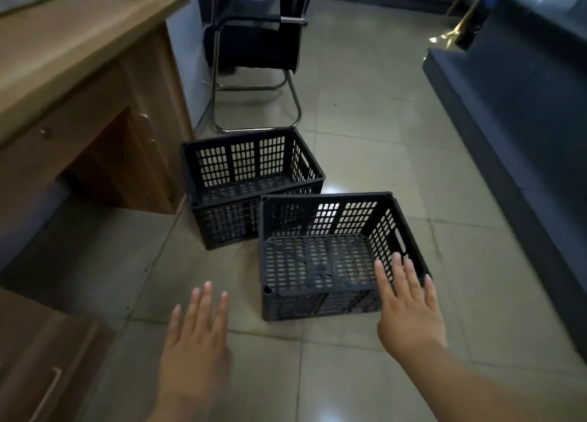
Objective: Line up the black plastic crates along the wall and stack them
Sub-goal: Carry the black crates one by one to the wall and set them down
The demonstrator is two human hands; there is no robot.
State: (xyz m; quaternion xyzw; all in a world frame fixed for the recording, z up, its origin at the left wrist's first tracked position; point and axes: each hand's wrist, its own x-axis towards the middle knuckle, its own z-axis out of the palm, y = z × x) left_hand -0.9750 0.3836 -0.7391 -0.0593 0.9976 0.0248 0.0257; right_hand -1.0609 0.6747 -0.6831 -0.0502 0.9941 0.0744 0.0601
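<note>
Two black perforated plastic crates stand upright and empty on the tiled floor. The far crate (241,180) sits beside the wooden desk, and the near crate (320,263) stands in front of it to the right, with their corners touching or nearly so. My right hand (408,307) hovers open, fingers spread, over the near crate's front right corner. My left hand (197,336) is open above the floor, left of the near crate, holding nothing.
A wooden desk (82,82) with drawers fills the left side. A black metal-framed chair (257,47) stands behind the far crate by the wall. A dark counter (521,129) runs along the right. Bare tile floor (365,129) lies between them. A wooden cabinet (38,358) sits at bottom left.
</note>
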